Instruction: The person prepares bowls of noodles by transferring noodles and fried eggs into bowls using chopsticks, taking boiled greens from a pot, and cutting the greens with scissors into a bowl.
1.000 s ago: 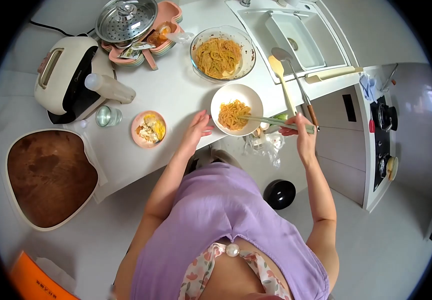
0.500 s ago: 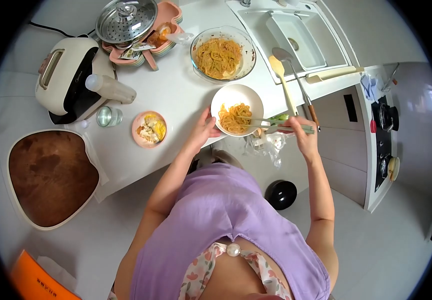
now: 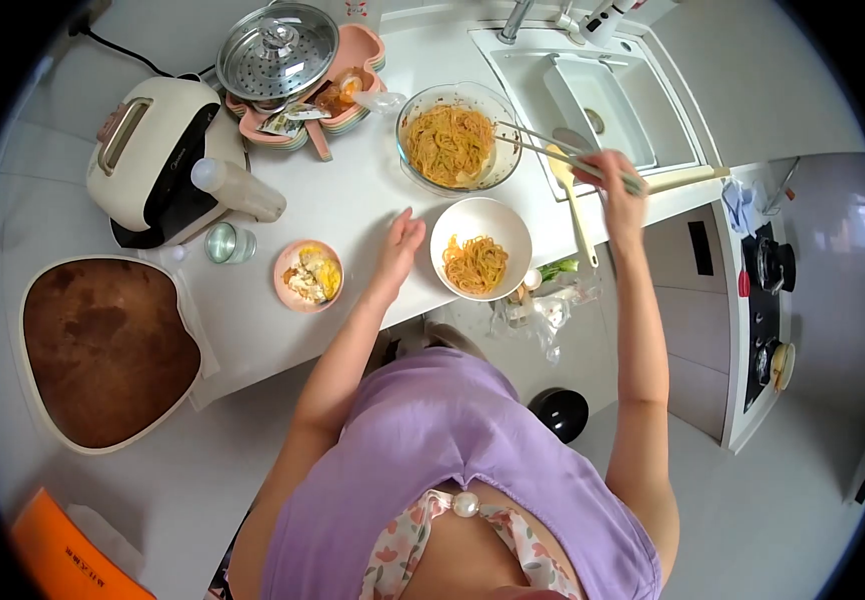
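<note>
The right hand [image 3: 613, 180] has its grip closed round the green chopsticks [image 3: 563, 152], whose tips are at the right side of the glass bowl [image 3: 503, 165] of noodles [image 3: 449, 146] on the far part of the worktop [image 3: 358, 190]. The left hand [image 3: 400, 250] is empty, its grip open, just beside the white bowl [image 3: 513, 233], apart from it. That bowl, at the near edge, holds a smaller heap of noodles. Further left sits a pink bowl [image 3: 283, 283] of food; a yellow spatula [image 3: 577, 205] lies to the right.
</note>
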`<state>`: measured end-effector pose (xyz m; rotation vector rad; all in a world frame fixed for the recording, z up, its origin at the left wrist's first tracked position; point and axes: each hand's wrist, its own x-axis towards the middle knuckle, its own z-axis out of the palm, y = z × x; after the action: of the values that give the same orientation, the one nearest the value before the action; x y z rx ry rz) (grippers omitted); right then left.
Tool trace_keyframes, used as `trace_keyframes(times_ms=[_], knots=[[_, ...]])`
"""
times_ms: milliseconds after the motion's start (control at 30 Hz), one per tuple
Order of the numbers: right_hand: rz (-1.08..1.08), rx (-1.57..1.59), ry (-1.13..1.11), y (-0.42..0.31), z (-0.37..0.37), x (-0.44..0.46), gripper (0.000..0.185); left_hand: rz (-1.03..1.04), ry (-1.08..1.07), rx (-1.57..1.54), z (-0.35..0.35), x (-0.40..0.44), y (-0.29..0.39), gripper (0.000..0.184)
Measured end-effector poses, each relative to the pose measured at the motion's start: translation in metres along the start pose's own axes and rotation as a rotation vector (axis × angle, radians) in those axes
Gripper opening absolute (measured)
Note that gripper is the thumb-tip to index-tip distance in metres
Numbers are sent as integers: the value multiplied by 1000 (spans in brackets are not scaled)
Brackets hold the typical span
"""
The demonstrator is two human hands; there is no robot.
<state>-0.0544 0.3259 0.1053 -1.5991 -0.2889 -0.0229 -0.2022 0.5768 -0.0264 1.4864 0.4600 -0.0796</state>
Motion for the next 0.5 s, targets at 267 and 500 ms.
trace_keyframes(times_ms=[267,500], knots=[[31,-172,-197,60,55,58,30,-90,-20,-422,14,61,35,63],[140,-87,-255,46,19,39,31,-69,25,-464,16,72,21,60]])
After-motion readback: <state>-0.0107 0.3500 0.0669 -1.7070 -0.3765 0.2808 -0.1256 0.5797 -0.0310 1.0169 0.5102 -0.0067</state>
